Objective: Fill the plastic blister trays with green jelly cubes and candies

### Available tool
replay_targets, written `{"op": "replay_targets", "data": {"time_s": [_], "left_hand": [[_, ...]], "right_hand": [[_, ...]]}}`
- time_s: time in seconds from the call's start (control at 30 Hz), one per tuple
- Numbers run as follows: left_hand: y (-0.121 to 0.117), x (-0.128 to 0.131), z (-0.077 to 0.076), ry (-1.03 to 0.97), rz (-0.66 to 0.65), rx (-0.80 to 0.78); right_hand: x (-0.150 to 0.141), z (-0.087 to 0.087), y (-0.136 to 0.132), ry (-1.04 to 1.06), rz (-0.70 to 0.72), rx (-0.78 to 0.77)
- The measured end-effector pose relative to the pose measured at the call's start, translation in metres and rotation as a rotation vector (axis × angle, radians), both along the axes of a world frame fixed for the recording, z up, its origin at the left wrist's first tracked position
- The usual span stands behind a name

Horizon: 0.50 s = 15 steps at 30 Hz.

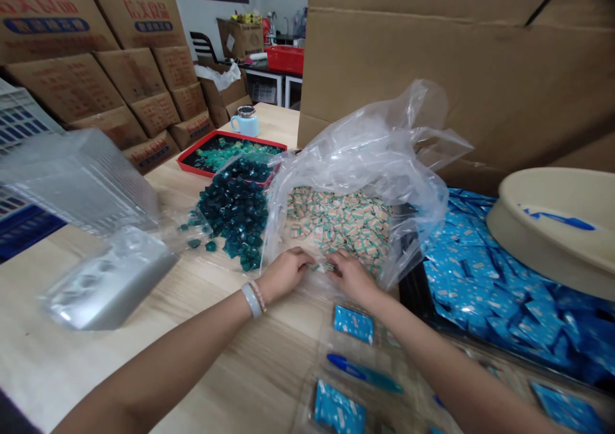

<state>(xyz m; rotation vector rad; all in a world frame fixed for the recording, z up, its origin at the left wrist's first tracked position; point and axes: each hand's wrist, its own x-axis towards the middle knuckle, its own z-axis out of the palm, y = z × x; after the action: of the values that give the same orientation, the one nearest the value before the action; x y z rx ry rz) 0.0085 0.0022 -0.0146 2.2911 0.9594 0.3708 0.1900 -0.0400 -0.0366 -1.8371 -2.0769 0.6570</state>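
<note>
My left hand (284, 274) and my right hand (353, 277) meet at the centre of the view, their fingertips closing on a small cream-and-green sachet (323, 267). Just beyond them lies a heap of similar sachets (336, 219) inside the open mouth of a clear plastic bag (379, 145). A pile of dark green translucent cubes (235, 219) lies left of the bag, a little beyond my left hand. A few loose cubes are scattered on the table nearby.
A red tray (230, 152) with green cubes stands behind the pile, beside a pale blue mug (245, 122). Blue packets fill a black bin (504, 286) at right, below a beige basin (552, 222). Clear trays (353, 350) hold blue sachets; blurred plastic (81, 184) juts in at left.
</note>
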Motion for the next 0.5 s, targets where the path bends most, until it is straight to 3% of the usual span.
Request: {"op": "replay_targets", "data": {"time_s": [0.23, 0.37, 0.5], "left_hand": [[0.007, -0.006, 0.005, -0.022, 0.105, -0.052], [0.013, -0.008, 0.007, 0.051, 0.210, -0.131], [0.017, -0.009, 0.004, 0.076, 0.159, -0.148]], "right_hand": [[0.001, -0.007, 0.005, 0.150, -0.037, 0.033], [-0.010, -0.017, 0.015, 0.393, -0.126, -0.152], [-0.019, -0.009, 0.026, 0.381, -0.053, -0.252]]}}
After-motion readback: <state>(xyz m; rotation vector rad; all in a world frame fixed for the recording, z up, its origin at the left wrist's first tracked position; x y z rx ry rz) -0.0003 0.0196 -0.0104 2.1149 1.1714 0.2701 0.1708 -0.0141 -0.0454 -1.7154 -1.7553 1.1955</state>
